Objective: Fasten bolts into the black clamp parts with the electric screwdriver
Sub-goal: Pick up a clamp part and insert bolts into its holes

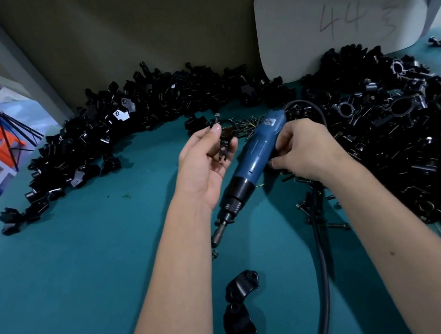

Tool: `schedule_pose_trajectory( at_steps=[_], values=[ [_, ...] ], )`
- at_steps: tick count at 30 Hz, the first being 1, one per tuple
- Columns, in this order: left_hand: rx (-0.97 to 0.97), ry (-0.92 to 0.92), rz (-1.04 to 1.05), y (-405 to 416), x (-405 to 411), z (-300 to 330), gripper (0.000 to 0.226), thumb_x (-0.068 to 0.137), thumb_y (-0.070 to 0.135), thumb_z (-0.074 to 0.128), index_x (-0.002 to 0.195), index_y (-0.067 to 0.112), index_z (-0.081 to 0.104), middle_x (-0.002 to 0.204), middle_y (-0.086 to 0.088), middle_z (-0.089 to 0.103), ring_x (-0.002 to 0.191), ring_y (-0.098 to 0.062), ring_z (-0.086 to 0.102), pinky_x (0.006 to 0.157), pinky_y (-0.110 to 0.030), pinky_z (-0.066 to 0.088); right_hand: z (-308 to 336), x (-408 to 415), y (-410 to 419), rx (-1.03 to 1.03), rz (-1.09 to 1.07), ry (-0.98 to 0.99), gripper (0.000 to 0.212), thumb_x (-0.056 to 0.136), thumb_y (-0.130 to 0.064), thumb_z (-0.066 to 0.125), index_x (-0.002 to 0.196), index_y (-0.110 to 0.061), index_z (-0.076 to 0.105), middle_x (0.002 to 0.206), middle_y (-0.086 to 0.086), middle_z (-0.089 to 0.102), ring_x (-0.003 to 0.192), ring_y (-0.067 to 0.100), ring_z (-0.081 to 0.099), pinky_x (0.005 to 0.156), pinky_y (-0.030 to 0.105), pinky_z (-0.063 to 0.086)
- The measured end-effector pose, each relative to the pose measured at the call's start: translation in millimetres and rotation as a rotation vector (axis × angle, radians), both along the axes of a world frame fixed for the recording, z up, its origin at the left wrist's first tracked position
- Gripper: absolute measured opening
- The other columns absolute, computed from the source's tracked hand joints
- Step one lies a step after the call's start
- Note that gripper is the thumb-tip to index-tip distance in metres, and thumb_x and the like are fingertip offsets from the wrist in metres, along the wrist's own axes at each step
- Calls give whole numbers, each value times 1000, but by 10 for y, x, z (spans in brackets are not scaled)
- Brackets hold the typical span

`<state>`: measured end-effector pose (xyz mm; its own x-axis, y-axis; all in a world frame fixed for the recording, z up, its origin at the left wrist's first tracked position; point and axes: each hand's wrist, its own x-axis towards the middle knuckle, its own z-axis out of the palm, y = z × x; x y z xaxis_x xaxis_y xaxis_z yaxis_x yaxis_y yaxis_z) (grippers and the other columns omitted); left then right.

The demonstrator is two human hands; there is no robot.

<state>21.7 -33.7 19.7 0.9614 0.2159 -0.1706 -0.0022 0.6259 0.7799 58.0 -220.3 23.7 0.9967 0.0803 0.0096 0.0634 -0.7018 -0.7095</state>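
My left hand (204,159) pinches a small black clamp part (224,142) between thumb and fingers, palm turned up, above the teal table. My right hand (300,150) grips the blue electric screwdriver (254,157) around its upper body. The tool slants down to the left, and its metal bit tip (218,235) points toward the table near my left forearm. A black cord (322,265) runs from the tool's top and loops down toward me. Two black curved clamp halves (241,308) lie on the table close to me. Loose bolts (313,208) are scattered under my right wrist.
A long heap of black clamp parts (117,123) curves along the back left. A bigger heap of assembled black clamps (400,126) fills the right side. A white board marked 44 (334,18) leans on the back wall. The teal table (89,275) spreads at the front left.
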Motion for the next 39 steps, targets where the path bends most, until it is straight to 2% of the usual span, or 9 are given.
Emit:
schedule_pose_trajectory(
  at_steps=[5, 9, 15, 18, 21, 25, 28, 31, 39],
  values=[
    [25, -8, -36, -13, -13, -5, 22, 86, -1, 77, 102, 6, 65, 85, -5, 76, 73, -15, 73, 77, -26, 61, -46, 13, 55, 67, -101, 27, 30, 75, -2, 81, 90, -18, 60, 89, 7, 72, 76, 29, 73, 69, 46, 64],
    [58, 4, -24, -21, -27, 2, 33, 82, -6, 79, 109, 5, 62, 86, -7, 77, 73, -15, 73, 74, -23, 59, 20, 36, 1, 57, -60, 94, 23, 80, -6, 82, 88, -18, 64, 86, 8, 73, 54, 19, 70, 47, 29, 57],
    [17, 13, 26, -47, 3, 14, 46, 83, -8, 78, 121, 3, 55, 86, -9, 77, 70, -16, 72, 71, -22, 59, -43, -113, 188, -14, -111, -51, 48, 72, -20, 91, 100, -24, 52, 91, 1, 69, 82, 24, 68, 77, 41, 59],
    [48, 6, 43, -44, 3, 22, 40, 85, -8, 77, 116, 4, 55, 85, -9, 77, 67, -14, 71, 68, -21, 58, -107, -139, 288, -22, -89, -117, 38, 78, -10, 79, 100, -21, 51, 87, 2, 66, 76, 22, 64, 68, 39, 57],
    [26, 1, 56, -22, -9, 19, 38, 84, -7, 77, 115, 3, 57, 102, -17, 75, 71, -15, 71, 70, -21, 58, -86, -75, 238, -9, -89, -62, 29, 78, -1, 74, 90, -21, 56, 87, 3, 66, 73, 19, 64, 58, 31, 53],
    [55, -2, 33, -18, -25, 21, 34, 85, -4, 78, 111, 4, 58, 99, -15, 76, 69, -14, 70, 68, -21, 58, -13, -16, 71, 176, -75, 43, 21, 79, 0, 84, 75, -16, 71, 76, 4, 71, 57, 19, 67, 56, 33, 61],
    [160, -22, -55, -18, -45, 24, 23, 85, -3, 78, 96, 9, 61, 80, -5, 74, 66, -13, 69, 64, -23, 58, 64, -13, -1, 468, -48, 2, 13, 82, 0, 84, 81, -9, 74, 72, 5, 72, 56, 13, 64, 50, 24, 53],
    [226, -44, -131, -20, -58, 43, 22, 85, -5, 77, 91, 11, 62, 77, -5, 72, 66, -14, 69, 64, -24, 58, 138, -38, 8, 756, 53, -26, 4, 87, -2, 80, 89, -6, 78, 71, 5, 72, 59, 10, 64, 51, 21, 51],
    [246, -98, -209, -45, -92, 68, 25, 83, -7, 76, 91, 12, 62, 80, -8, 70, 67, -15, 70, 69, -26, 59, 150, -82, 68, 787, 258, -8, 4, 88, -9, 81, 88, -13, 83, 77, 10, 67, 68, 15, 59, 52, 24, 48]
  ],
)
